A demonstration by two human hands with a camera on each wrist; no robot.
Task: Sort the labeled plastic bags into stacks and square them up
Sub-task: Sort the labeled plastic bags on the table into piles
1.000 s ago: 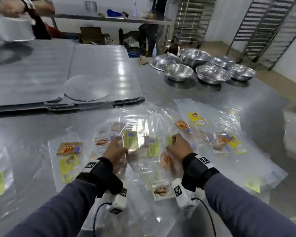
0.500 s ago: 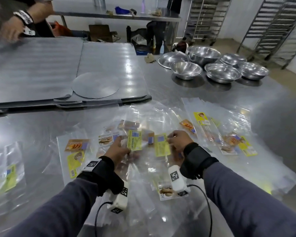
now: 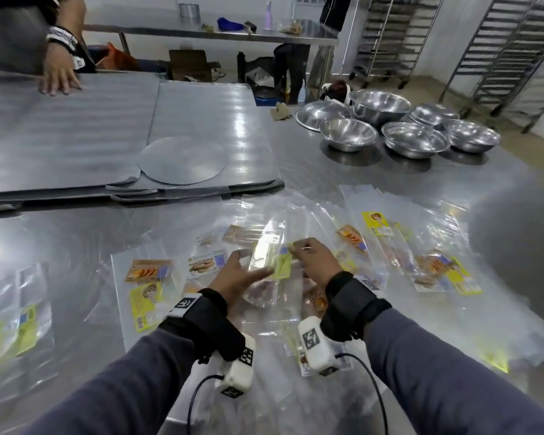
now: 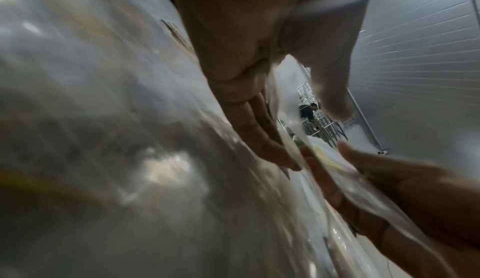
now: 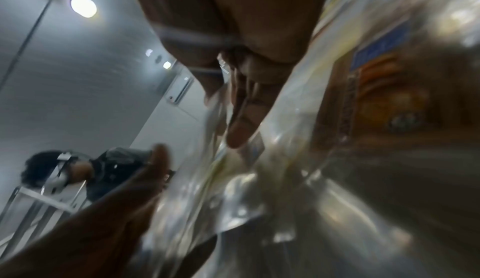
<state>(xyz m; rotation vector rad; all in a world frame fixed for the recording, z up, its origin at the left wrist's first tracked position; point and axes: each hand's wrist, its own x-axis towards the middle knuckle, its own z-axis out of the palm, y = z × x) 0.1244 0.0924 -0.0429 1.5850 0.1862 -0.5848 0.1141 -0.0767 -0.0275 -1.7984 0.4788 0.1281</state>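
Observation:
Clear plastic bags with printed labels lie scattered over the steel table (image 3: 327, 189). Both hands meet at the middle over a small bunch of yellow-labeled bags (image 3: 275, 262). My right hand (image 3: 297, 251) pinches their top edge, thumb against curled fingers (image 5: 241, 122). My left hand (image 3: 253, 271) lies with straight fingers (image 4: 259, 138) along the bunch, thumb spread away. To the left lie an orange-labeled bag (image 3: 148, 270), a yellow-labeled one (image 3: 145, 301) and a biscuit-labeled one (image 3: 206, 263). More bags (image 3: 446, 271) fan out to the right. Both wrist views are blurred.
A pile of yellow-labeled bags (image 3: 16, 328) sits at the left edge. Flat metal sheets (image 3: 76, 136) with a round disc (image 3: 182, 160) fill the far left, another person's hand (image 3: 58, 78) resting on them. Several steel bowls (image 3: 415, 139) stand far right; tray racks (image 3: 500, 42) beyond.
My hands have come together, bringing the yellow-labeled bags into one bunch. The left hand's fingers have straightened. The other person's hand has come down onto the metal sheets.

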